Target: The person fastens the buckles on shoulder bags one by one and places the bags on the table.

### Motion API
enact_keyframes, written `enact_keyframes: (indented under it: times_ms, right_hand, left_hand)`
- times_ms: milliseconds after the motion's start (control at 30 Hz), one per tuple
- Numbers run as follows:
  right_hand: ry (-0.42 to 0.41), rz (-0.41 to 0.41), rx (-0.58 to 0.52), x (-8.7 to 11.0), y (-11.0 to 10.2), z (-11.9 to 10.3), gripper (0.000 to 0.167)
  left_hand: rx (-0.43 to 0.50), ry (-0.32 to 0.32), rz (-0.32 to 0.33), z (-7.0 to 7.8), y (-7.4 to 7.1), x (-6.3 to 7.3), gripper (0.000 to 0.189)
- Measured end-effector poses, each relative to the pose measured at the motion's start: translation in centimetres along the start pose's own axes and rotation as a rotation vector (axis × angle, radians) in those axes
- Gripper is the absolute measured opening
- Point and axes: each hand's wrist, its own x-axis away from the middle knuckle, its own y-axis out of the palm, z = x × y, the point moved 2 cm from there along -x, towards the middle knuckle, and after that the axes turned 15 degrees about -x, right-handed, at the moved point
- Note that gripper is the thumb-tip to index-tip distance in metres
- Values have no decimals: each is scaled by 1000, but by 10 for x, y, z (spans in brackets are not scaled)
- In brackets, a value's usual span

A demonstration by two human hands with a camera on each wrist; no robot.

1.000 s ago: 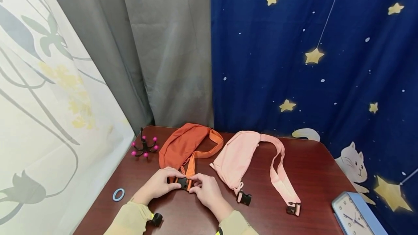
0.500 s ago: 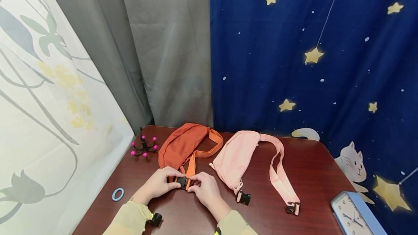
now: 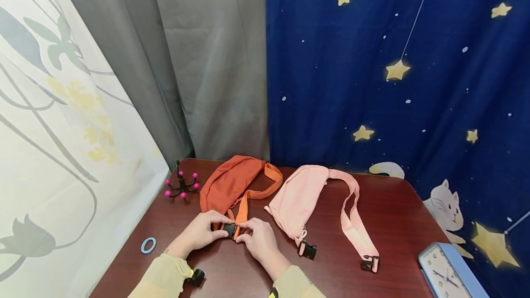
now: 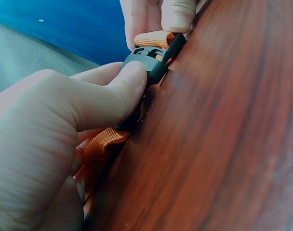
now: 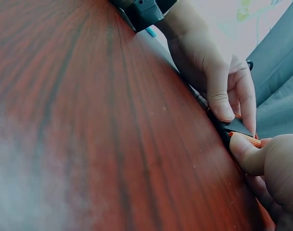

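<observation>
A rust-red waist bag [image 3: 229, 183] lies on the table, its orange strap [image 3: 242, 210] looping down to a black side-release buckle [image 3: 229, 230]. My left hand [image 3: 198, 232] pinches the buckle's left part between thumb and fingers. On its right end, where the orange webbing threads through, my right hand [image 3: 261, 239] holds on with thumb and fingertips. The left wrist view shows the two parts of the buckle [image 4: 149, 58] in line and fitted against each other, low over the tabletop. In the right wrist view both hands' fingers cover much of the buckle.
Right of the hands lies a pink waist bag [image 3: 300, 197] with its buckle halves apart. A black hook rack with pink knobs [image 3: 182, 187] stands at the back left. A blue ring [image 3: 148, 245] lies at the left, and a blue clock [image 3: 451, 270] is at the right edge.
</observation>
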Motion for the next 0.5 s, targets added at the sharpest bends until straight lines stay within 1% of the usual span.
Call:
enact_keyframes:
  times_ms: [167, 367, 500]
  right_hand:
    - [-16, 8, 13, -1, 1, -1, 37]
    - [-20, 7, 27, -1, 2, -1, 36]
    - [-38, 15, 38, -1, 3, -1, 36]
  left_hand:
    - [-6, -17, -16, -1, 0, 0, 31]
    - [-1, -9, -19, -1, 1, 0, 32]
    - [1, -5, -10, 0, 0, 0, 32]
